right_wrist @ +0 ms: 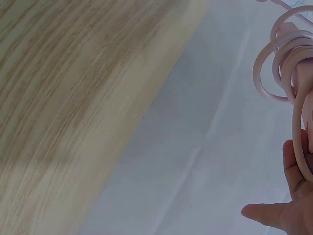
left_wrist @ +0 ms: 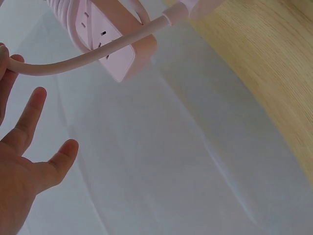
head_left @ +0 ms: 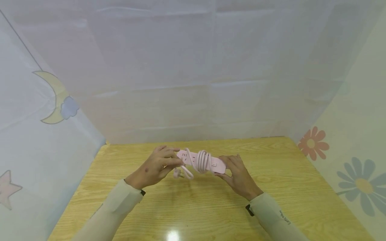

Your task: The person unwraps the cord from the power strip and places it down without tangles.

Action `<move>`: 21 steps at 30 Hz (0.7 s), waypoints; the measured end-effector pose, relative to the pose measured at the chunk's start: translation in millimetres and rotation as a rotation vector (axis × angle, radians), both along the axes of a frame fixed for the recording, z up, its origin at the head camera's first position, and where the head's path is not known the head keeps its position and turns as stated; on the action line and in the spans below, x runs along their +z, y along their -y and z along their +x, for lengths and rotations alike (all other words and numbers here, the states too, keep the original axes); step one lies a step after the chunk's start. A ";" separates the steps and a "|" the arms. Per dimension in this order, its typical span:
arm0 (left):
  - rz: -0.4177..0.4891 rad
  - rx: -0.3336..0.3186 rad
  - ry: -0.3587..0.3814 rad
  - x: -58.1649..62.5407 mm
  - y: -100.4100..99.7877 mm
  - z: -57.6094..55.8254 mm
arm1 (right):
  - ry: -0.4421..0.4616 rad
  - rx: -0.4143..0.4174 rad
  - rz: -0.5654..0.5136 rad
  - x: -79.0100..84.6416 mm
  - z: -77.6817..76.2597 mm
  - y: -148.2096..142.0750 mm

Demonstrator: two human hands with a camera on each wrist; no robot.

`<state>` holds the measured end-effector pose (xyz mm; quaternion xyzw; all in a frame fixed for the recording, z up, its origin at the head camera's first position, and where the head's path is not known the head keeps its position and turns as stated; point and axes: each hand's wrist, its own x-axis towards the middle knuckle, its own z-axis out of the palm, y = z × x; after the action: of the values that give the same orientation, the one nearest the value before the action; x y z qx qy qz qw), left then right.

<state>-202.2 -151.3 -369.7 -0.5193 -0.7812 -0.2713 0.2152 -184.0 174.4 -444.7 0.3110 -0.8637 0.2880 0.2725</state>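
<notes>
A pink power strip [head_left: 214,164] is held up over the table, its own cable [head_left: 202,162] wound several times round its middle. My left hand [head_left: 158,165] is at the strip's left end; in the left wrist view its thumb and a finger pinch the cable [left_wrist: 98,52], with the other fingers spread. The plug [head_left: 177,173] hangs on the cable's free end below the left hand. With fingers on top and thumb beneath, my right hand [head_left: 238,174] grips the strip's right end. Cable loops [right_wrist: 274,63] stand out from the strip in the right wrist view.
Below the hands lies a wood-grain table [head_left: 193,214]. Pale sheeting [head_left: 211,67] rises behind its far edge, with printed side panels left and right showing a moon [head_left: 57,97] and flowers [head_left: 363,185].
</notes>
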 end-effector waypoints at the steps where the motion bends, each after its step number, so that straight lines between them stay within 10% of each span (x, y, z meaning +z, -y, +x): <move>1: 0.001 0.001 0.009 -0.2 -0.1 0.4 | -0.002 0.000 0.000 -0.2 -0.1 0.0; 21: -0.016 0.006 0.047 -6.5 -1.4 6.5 | -0.024 -0.008 -0.007 4.9 -2.2 -2.0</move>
<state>-195.7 -149.9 -376.2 -0.5121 -0.7899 -0.2764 0.1937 -186.2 176.4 -439.8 0.3099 -0.8606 0.2861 0.2853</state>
